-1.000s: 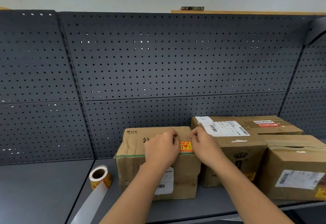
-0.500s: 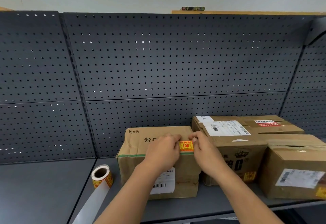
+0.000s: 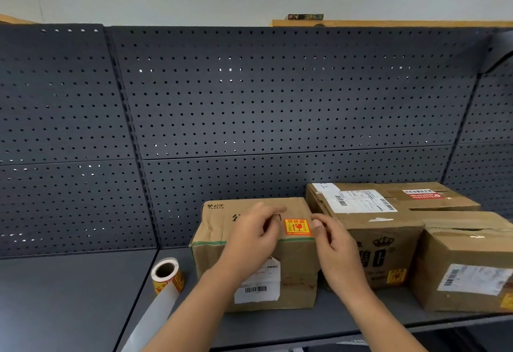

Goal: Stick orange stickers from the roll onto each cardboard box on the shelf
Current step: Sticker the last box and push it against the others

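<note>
On dark metal shelf [image 3: 69, 296]: crumpled cardboard box [image 3: 297, 263], glossy square orange sticker [image 3: 297, 226] flat on top. left hand [image 3: 255, 240], right hand [image 3: 338, 251] either side of it, fingers loosely curled, pinching nothing. Round sticker roll [image 3: 168, 276] just left of box.

The shelf [image 3: 69, 296] is dark grey metal, smooth and matt. The back panel [image 3: 277, 102] is the same matt metal, punched with holes. The left box [image 3: 219, 226] is brown cardboard, matt, creased and dented; the mid box [image 3: 388, 229] and right box [image 3: 458, 249] are cardboard too. The sticker [image 3: 297, 226] is orange paper with a slight gloss. The label [image 3: 258, 290] is wrinkled white paper. The roll [image 3: 166, 275] has a cardboard core; its liner [image 3: 155, 321] is pale, smooth, faintly shiny. The far ledge [image 3: 388, 22] looks wooden.
</note>
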The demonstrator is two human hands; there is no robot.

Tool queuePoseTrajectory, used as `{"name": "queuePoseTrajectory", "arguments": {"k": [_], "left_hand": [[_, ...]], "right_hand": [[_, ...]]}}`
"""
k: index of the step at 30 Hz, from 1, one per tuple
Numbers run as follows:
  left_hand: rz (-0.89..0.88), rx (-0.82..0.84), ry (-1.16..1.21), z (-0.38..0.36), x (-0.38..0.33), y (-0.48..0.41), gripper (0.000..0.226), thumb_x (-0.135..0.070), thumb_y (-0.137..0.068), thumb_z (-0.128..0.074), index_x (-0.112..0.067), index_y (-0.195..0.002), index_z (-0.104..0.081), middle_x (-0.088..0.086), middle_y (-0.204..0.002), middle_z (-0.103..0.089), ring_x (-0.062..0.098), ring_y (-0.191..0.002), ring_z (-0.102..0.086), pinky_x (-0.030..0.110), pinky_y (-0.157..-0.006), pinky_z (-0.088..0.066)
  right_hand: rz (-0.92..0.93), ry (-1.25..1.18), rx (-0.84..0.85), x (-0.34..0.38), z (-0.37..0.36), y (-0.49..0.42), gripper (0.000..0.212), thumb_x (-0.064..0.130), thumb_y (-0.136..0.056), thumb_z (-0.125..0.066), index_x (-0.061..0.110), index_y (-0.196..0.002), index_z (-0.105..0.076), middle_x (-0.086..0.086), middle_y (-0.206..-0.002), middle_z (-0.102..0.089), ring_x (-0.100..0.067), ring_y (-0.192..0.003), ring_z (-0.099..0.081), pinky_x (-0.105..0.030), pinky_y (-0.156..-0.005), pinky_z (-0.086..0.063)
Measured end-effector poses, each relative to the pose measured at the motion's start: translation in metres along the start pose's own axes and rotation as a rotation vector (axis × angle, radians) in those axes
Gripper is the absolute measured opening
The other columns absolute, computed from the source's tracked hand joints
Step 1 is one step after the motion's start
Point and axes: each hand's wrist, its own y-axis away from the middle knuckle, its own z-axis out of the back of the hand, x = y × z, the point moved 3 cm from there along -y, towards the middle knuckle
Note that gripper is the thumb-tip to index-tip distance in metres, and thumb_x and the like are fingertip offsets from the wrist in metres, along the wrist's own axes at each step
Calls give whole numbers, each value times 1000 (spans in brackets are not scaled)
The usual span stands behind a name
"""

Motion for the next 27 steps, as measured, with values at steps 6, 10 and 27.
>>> {"name": "queuePoseTrajectory", "arguments": {"k": [6,10,27], "left_hand": [[140,-475,82,55,23,17,22,-17,-102,-56,-32,-111,-70,-18,-105,-68,2,-98,-61,21,-78,-48],[325,-428,-158,68,59,32,30,-37,-102,-55,-28,-130,-62,-7,-121,-55,20,-117,-49,37,-97,-43],[666,-147,414,62,81,49,64,-66,-88,-62,-23,-135,-59,-5,-117,-72,15,-105,-69,38,-89,-56]], "right_hand": [[20,65,-124,12,12,8,31,34,-107,-49,19,-130,-64,14,-114,-57,1,-104,-57,-9,-81,-42],[-15,134,-113,10,18,8,35,40,-106,-49,19,-130,-64,10,-115,-62,-5,-100,-60,-24,-81,-47],[-418,-426,163,14,-14,16,30,42,-108,-46,31,-116,-73,14,-102,-80,-1,-96,-73,-21,-78,-55]]}}
